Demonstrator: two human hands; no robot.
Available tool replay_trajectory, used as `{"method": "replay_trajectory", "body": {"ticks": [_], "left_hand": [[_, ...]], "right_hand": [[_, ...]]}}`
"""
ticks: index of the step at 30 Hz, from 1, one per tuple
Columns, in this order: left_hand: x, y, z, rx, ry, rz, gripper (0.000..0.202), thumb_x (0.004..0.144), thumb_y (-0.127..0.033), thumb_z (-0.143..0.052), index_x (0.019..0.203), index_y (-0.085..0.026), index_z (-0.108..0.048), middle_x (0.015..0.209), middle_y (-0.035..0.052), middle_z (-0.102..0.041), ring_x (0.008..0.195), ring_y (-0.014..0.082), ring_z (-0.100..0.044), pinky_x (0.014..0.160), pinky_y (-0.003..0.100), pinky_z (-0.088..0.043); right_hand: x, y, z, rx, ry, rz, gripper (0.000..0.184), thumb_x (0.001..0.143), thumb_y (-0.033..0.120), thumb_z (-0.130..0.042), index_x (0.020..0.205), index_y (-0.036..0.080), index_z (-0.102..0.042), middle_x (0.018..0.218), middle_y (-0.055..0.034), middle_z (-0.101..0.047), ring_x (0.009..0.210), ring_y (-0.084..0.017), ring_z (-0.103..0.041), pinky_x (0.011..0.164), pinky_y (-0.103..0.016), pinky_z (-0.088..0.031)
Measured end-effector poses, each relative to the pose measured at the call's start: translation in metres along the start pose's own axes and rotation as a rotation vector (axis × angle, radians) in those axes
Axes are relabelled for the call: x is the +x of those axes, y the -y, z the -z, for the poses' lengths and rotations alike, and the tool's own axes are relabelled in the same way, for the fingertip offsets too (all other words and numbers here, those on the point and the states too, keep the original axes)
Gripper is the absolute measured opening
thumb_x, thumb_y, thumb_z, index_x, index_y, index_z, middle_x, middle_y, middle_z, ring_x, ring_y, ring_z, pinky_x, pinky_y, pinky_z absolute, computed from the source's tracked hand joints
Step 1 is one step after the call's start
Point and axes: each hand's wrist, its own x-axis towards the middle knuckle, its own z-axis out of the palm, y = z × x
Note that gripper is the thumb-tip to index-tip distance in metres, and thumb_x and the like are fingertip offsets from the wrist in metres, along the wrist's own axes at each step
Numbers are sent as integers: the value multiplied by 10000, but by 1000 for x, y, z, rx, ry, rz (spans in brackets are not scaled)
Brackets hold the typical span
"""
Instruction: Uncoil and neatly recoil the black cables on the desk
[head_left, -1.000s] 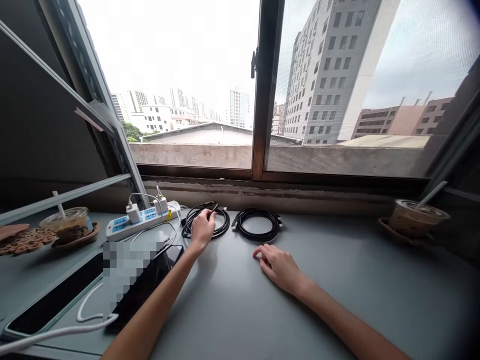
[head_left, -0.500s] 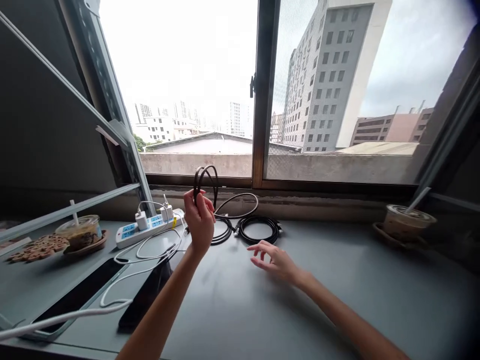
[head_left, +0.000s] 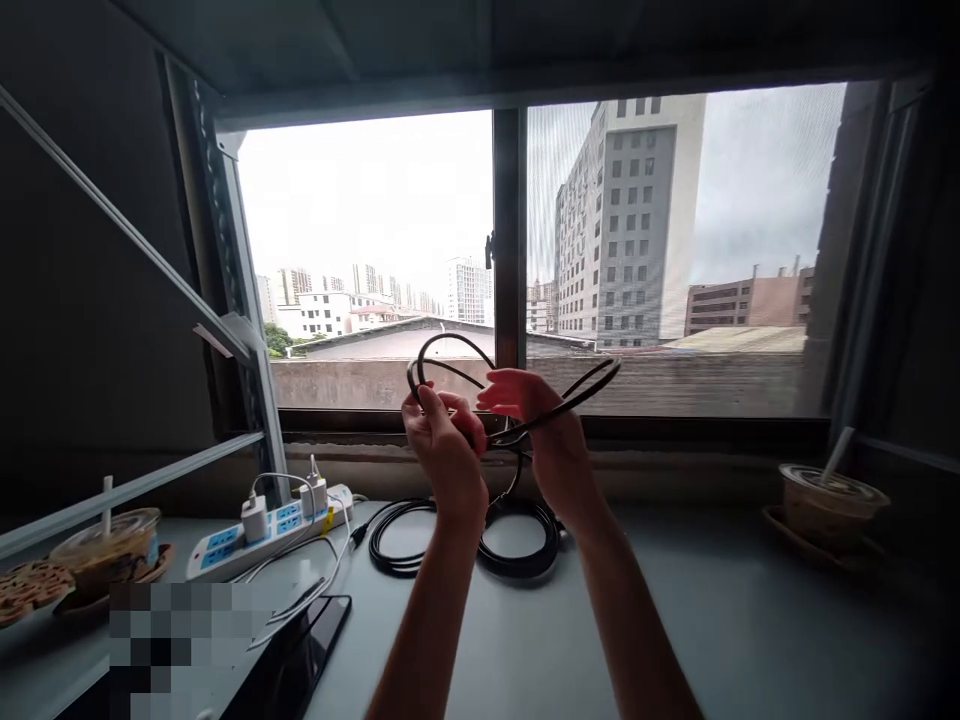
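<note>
My left hand (head_left: 448, 455) is closed around a looped black cable (head_left: 577, 401), held up in front of the window. My right hand (head_left: 553, 445) is raised beside it, fingers stretched toward the left hand, with a loop of the cable crossing at the hand. Whether the right fingers touch the cable is hard to make out. Part of the cable hangs down behind the hands toward the table. Below lie two coiled black cables, a left coil (head_left: 397, 570) and a right coil (head_left: 517, 569), the left one partly behind my forearm.
A white power strip (head_left: 281, 525) with chargers plugged in stands at the back left. White cords trail from it past a black-screened device (head_left: 322, 630). Drink cups sit on small trays at left (head_left: 105, 545) and right (head_left: 829, 510). A metal shelf (head_left: 450, 85) hangs overhead.
My right hand has risen from near the table to the held cable. The cable's loops have spread wider to the right. The view has tilted up, bringing the overhead shelf in.
</note>
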Motion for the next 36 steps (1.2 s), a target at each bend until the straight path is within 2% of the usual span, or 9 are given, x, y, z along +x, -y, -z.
{"method": "replay_trajectory", "body": {"ticks": [5,10,14,18,24,27,32,34,36], "left_hand": [[9,11,10,-29,-67,-248,196,894,-384,-463,814,-227,-377,458,-126,-309,298,28,-215,302,171,-149],[22,10,22,41,31,-157,287,903,-407,-439,702,-215,-362,399,-116,-269,271,35,-189,280,188,-103],[27,-2,28,-24,-69,-37,363,935,-398,-361,628,-209,-310,396,-104,-236,272,32,-162,284,194,-103],[30,-15,32,-57,-112,-71,369,941,-379,-352,617,-205,-322,416,-95,-245,277,28,-170,293,202,-98],[36,-23,41,23,-68,-81,406,925,-355,-401,556,-199,-332,391,-90,-250,269,29,-204,279,199,-157],[43,-27,47,41,10,67,397,908,-308,-439,538,-192,-353,367,-94,-259,265,20,-237,276,168,-185],[62,-32,64,-38,305,591,473,925,-305,-384,472,-196,-308,304,-73,-273,241,27,-279,240,144,-183],[72,-32,75,-166,350,681,487,947,-295,-326,473,-187,-312,296,-73,-273,226,12,-254,232,116,-171],[79,-32,87,-262,395,685,460,946,-360,-337,530,-176,-404,299,-88,-281,207,-4,-204,220,95,-143]], "right_hand": [[-6,-2,12,-97,278,-29,154,822,214,-558,971,206,-596,1059,-42,-601,999,-160,-558,893,-313,-450],[-2,12,28,277,36,-107,297,936,343,-370,717,209,-519,718,1,-586,724,-128,-592,732,-296,-495],[-3,28,60,447,-242,-237,282,860,397,-522,641,229,-465,414,83,-253,341,-74,-264,368,-194,-349],[-9,41,89,432,-286,-351,173,841,374,-548,740,234,-557,423,101,-106,352,-64,-10,277,-197,-103],[-19,56,99,413,-270,-394,237,905,258,-409,981,245,-633,464,106,-58,334,-35,90,247,-185,21],[-22,63,99,324,-238,-419,292,900,298,-412,1096,257,-624,462,116,-14,339,-29,138,234,-191,78],[-31,72,111,25,-252,-370,435,876,406,-421,1292,305,-499,455,128,64,347,-20,174,269,-191,125],[-38,72,123,-324,-290,-359,490,905,452,-277,1280,246,-515,445,124,106,317,-3,125,328,-171,81],[-46,68,136,-839,-255,-389,774,884,436,56,1153,148,-610,436,107,192,296,24,101,397,-167,21]]}}
